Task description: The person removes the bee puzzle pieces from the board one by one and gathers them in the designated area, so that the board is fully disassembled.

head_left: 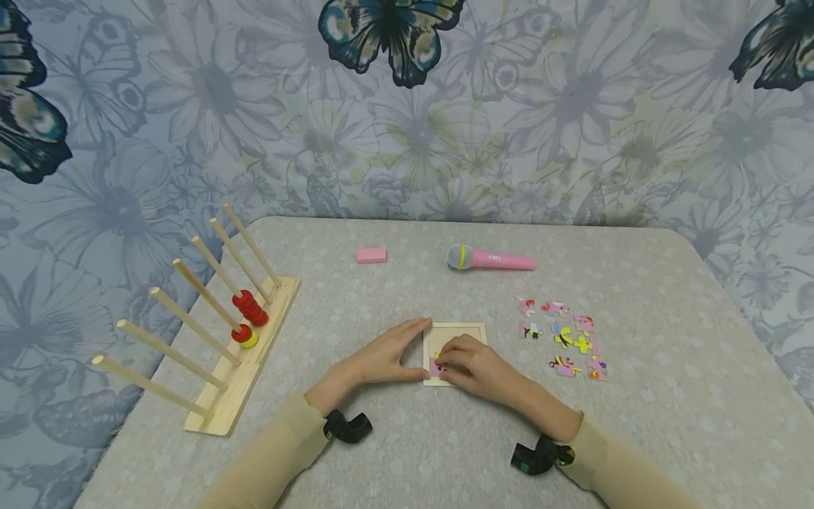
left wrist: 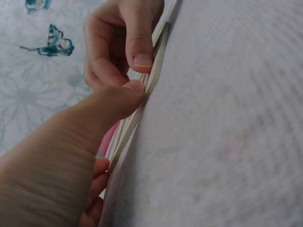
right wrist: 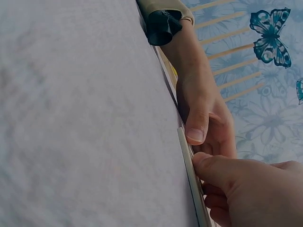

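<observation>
A small square wooden puzzle tray lies on the table, with a pink puzzle piece in its lower left corner. My left hand rests along the tray's left side, thumb at the near corner and straight fingers towards the far corner. Over the tray, my right hand has curled fingers and pinches at a puzzle piece with a bit of yellow, mostly hidden under the fingertips. The left wrist view shows both thumbs close together at the tray's rim. Several loose puzzle pieces lie to the right.
On the left stands a wooden peg stand with upright rods, carrying red rings and a yellow ring. Farther back lie a pink block and a pink toy microphone. A patterned wall rises behind the table.
</observation>
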A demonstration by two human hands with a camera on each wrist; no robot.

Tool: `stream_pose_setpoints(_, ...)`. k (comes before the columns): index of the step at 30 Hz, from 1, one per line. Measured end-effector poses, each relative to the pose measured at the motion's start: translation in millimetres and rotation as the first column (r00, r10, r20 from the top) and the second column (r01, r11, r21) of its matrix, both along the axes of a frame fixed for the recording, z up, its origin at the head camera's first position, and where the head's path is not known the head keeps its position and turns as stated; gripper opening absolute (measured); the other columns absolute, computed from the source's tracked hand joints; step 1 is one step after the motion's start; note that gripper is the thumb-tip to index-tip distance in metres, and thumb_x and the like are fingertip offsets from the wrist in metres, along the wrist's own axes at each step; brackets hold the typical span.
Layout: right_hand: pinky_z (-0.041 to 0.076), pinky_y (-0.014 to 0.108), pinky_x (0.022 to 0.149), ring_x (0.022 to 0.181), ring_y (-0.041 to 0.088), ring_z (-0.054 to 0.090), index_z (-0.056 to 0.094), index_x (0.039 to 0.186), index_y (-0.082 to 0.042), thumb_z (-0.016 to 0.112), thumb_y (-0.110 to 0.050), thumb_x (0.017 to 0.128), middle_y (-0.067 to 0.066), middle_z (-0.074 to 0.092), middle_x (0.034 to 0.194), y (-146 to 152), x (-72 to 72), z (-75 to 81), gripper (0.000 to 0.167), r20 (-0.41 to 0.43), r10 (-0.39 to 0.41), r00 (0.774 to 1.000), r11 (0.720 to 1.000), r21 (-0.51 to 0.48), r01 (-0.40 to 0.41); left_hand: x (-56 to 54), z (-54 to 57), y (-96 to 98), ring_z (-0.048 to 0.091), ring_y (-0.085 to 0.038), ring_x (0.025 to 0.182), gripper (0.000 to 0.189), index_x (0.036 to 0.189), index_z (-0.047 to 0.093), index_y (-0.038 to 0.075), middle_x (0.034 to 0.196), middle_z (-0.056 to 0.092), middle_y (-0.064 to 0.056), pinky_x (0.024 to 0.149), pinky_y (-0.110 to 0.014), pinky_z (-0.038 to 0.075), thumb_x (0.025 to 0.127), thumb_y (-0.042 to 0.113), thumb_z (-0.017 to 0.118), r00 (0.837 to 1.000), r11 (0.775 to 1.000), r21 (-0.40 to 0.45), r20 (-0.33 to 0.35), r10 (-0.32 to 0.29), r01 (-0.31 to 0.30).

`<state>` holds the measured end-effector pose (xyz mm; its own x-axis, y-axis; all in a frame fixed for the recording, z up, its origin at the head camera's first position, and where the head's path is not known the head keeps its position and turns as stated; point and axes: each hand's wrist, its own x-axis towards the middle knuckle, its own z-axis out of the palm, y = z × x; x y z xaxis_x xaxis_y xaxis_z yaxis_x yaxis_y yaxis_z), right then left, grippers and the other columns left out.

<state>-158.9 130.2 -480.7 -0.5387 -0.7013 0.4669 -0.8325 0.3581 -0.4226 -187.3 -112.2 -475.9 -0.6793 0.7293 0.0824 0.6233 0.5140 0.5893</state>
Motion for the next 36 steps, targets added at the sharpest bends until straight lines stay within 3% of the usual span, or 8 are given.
stream_pose_setpoints(10,0.048,0.021,0.075,0.092,0.012,0.054,0.071,0.095,-0.006,0.073,-0.010,0.082,0.001,0.061,0.099,0.1,0.1,-1.4,0.014,-0.030,0.053,0.998,0.998,-0.032,-0.054,0.3,-0.6,0.5,0.030,-0.024,0.135,0.092,0.149,0.024,0.004,0.148,0.033,-0.012,0.111,-0.037,0.025,0.081,0.044,0.072,1.000,1.000,-0.007,0.003,0.004,-0.004)
stream_pose_setpoints(21,0.048,0.022,0.078,0.095,0.012,0.054,0.071,0.098,-0.006,0.073,-0.012,0.083,0.001,0.060,0.102,-0.2,0.9,-0.5,0.017,0.001,0.043,0.999,0.999,-0.020,-0.043,0.9,-1.5,2.9,0.031,-0.025,0.135,0.094,0.148,0.025,0.001,0.147,0.035,-0.014,0.111,-0.036,0.024,0.080,0.046,0.072,0.999,1.000,-0.011,-0.041,0.006,-0.007)
stream_pose_setpoints(29,0.048,0.024,0.078,0.093,0.012,0.054,0.071,0.098,-0.007,0.075,-0.013,0.081,0.000,0.061,0.099,-0.9,0.6,1.0,0.018,0.009,0.037,0.999,0.999,-0.031,-0.036,3.6,-1.4,4.5,0.030,-0.025,0.135,0.094,0.148,0.024,0.002,0.147,0.033,-0.013,0.111,-0.037,0.024,0.080,0.044,0.073,0.999,1.000,-0.009,-0.031,0.017,-0.017)
stream_pose_setpoints(36,0.049,0.035,0.086,0.101,0.016,0.055,0.068,0.105,-0.006,0.073,-0.013,0.083,0.000,0.061,0.105,10.9,1.3,27.2,0.023,0.110,-0.008,0.994,1.000,0.016,0.006,4.2,-1.8,5.4,0.031,-0.025,0.134,0.093,0.147,0.026,0.001,0.146,0.036,-0.014,0.111,-0.037,0.025,0.079,0.043,0.075,0.999,1.000,0.007,-0.044,0.015,-0.014)
